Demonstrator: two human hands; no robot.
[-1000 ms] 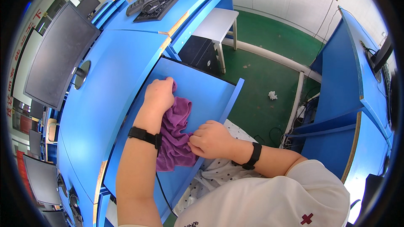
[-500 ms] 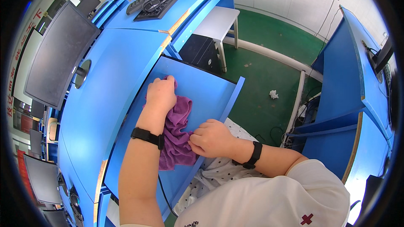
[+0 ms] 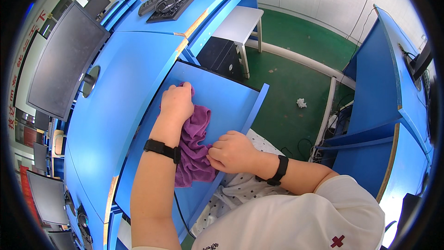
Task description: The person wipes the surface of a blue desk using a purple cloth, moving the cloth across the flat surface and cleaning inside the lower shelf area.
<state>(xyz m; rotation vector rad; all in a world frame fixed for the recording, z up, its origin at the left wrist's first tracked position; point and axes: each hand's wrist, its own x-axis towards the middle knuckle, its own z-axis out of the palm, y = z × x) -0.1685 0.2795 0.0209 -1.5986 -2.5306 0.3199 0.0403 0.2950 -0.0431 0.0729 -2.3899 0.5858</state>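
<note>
A crumpled purple cloth (image 3: 192, 157) lies on a blue pull-out tray (image 3: 226, 95) that juts from under the desk. My left hand (image 3: 177, 103) is closed on the far end of the cloth, and a bit of purple shows beyond its fingers. Lower down, at the tray's right side, my right hand (image 3: 230, 152) pinches the cloth's right edge. Folds of fabric run between the two hands. Both wrists wear black bands. The cloth under my left palm is hidden.
Along the left stretches a blue desktop (image 3: 134, 55) with a monitor (image 3: 69, 60); stacked keyboards (image 3: 178, 4) lie at its far end. Beyond the tray stand a black computer case (image 3: 221, 58) and a grey stool (image 3: 238, 23). A black cable (image 3: 181, 215) hangs near my left forearm.
</note>
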